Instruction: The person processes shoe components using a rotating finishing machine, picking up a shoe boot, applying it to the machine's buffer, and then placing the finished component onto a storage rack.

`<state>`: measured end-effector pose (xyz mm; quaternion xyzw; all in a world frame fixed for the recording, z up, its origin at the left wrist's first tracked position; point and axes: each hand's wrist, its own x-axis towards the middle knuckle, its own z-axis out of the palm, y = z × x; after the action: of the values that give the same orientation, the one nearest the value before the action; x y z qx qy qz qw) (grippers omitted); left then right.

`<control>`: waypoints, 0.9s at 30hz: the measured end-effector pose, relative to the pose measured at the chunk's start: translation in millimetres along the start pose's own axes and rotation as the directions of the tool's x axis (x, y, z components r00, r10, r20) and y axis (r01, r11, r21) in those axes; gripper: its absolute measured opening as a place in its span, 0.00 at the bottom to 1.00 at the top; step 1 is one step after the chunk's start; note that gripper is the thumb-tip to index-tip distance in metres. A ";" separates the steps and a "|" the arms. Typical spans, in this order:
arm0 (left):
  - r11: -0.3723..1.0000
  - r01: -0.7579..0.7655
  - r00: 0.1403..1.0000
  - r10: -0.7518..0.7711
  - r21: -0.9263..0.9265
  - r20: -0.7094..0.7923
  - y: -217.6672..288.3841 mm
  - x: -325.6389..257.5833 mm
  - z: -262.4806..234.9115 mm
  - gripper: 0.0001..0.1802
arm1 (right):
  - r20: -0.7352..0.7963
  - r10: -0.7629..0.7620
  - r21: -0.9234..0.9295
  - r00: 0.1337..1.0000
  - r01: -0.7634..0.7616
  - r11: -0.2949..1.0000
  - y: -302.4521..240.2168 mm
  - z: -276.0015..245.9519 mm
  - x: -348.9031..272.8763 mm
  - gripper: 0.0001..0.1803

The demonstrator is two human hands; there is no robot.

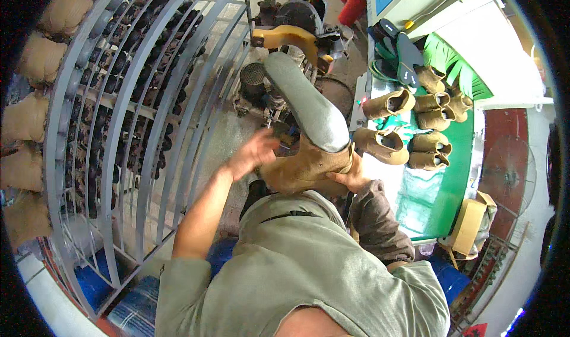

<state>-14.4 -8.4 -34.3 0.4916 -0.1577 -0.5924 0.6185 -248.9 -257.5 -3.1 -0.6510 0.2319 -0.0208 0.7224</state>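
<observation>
A tan boot (pixel 306 173) is held just above my lap, in front of my olive-green shirt. My right hand (pixel 351 176) grips its right side, with the thumb lying on the tan surface. From the boot a long grey sole-shaped piece (pixel 306 102) stretches away to the upper left. Its broad near end shines against the boot; whether it is an insole or the boot's own sole I cannot tell. My left hand (pixel 256 154) is at the boot's left side, fingers stretched out and slightly blurred, with nothing visible in them.
A grey metal rack (pixel 122 117) fills the left, with tan boots (pixel 44 58) along its outer side. Machinery (pixel 291 37) stands ahead on the floor. At right, a green-topped table (pixel 421 209) carries several tan shoes (pixel 389 104) and black insoles (pixel 408 58). A cardboard box (pixel 468 221) sits beyond.
</observation>
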 end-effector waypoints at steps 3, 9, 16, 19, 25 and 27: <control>0.822 -0.130 0.991 0.100 -0.554 -0.085 26.8 50.2 26.7 0.43 | -0.107 0.150 -0.208 0.983 -0.170 0.963 43.1 -13.2 -5.1 0.49; 0.490 -0.372 0.927 0.155 -0.788 -0.342 50.2 119.3 134.4 0.24 | -0.067 0.050 -0.354 0.997 -0.071 0.933 109.1 -32.1 3.5 0.38; 0.707 -0.482 0.874 0.339 -0.518 -0.349 55.9 -6.1 127.0 0.25 | 0.326 0.038 0.223 0.945 -0.116 0.968 51.6 18.2 63.2 0.37; 0.670 -0.690 0.721 0.599 -0.274 -0.349 38.0 -142.0 113.0 0.35 | 0.583 -0.003 0.069 0.812 -0.046 0.997 -8.0 74.4 78.1 0.32; 0.344 -0.804 -0.275 0.507 0.485 -0.817 -41.8 -424.8 148.6 0.44 | 0.731 -0.250 0.068 0.634 0.297 0.952 -166.0 259.3 55.1 0.31; 0.116 -0.620 -0.727 0.286 0.776 -0.624 -57.3 -503.1 192.7 0.41 | 0.759 -0.361 0.206 0.541 0.326 0.923 -203.3 333.5 43.4 0.34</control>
<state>-322.2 367.7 204.9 0.3815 0.1083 0.5031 0.7678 -34.2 7.8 191.7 -0.6114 -0.2401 0.1203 0.7443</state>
